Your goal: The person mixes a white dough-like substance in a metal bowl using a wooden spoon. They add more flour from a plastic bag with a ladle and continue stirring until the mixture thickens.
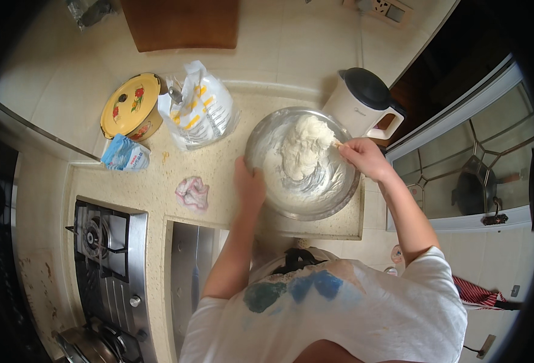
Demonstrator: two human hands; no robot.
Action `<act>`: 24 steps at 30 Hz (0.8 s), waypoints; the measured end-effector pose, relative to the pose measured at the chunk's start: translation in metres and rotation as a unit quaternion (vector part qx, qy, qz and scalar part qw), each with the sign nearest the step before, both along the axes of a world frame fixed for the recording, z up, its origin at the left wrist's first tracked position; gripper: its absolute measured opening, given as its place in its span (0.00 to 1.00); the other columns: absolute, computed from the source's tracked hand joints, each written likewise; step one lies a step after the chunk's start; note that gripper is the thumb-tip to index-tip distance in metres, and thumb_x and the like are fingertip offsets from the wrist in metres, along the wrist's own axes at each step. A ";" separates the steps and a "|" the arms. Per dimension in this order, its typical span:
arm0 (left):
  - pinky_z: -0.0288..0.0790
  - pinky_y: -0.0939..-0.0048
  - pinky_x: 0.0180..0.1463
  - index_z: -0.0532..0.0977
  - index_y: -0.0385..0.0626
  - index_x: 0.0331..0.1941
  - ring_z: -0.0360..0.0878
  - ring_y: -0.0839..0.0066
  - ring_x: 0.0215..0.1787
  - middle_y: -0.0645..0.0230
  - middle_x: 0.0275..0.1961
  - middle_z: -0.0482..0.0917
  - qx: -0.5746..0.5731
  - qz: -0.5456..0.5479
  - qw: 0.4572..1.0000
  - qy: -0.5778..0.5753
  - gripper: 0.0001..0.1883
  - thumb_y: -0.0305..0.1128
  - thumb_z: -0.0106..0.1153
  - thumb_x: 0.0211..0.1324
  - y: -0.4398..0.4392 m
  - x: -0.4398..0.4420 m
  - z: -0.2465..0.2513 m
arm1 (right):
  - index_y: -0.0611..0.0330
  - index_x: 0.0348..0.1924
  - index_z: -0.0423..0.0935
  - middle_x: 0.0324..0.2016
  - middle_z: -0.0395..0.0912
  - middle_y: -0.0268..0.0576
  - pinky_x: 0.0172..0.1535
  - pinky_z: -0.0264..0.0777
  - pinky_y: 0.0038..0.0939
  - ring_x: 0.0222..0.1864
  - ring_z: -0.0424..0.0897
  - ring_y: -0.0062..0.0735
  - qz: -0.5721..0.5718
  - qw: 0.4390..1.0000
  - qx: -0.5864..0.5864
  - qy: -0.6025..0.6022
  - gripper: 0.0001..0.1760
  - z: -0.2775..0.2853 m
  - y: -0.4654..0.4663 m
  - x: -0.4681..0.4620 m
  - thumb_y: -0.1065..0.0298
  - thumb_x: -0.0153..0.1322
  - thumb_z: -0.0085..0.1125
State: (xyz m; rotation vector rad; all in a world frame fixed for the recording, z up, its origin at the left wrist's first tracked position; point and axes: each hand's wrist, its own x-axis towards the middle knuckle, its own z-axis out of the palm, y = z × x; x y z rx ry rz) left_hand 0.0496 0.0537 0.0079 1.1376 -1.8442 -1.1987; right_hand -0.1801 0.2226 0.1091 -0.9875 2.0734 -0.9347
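Note:
A large metal mixing bowl (310,213) stands on the counter before me, its inner wall smeared with flour and wet dough. My left hand (249,183) grips the bowl's left rim, thumb on the inside edge. At the right rim, my right hand (364,156) pinches a thin utensil (337,144), light brown where its end shows; the rest is hidden in a sticky mass of pale dough (310,145). The dough clumps around it, in the upper right part of the bowl.
An electric kettle (355,102) stands close behind the bowl. Left of it are a white plastic bag (201,113), a yellow lidded enamel pot (133,106), a blue pouch (126,154) and a crumpled cloth (192,194). A gas stove (135,254) lies at the lower left.

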 end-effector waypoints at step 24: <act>0.64 0.54 0.60 0.66 0.34 0.57 0.71 0.47 0.57 0.44 0.54 0.73 0.029 0.050 0.998 -0.011 0.21 0.34 0.49 0.64 0.009 0.007 0.011 | 0.59 0.33 0.82 0.30 0.83 0.46 0.37 0.79 0.37 0.38 0.84 0.42 0.333 0.801 0.334 0.370 0.08 0.038 -0.016 0.098 0.66 0.69 0.55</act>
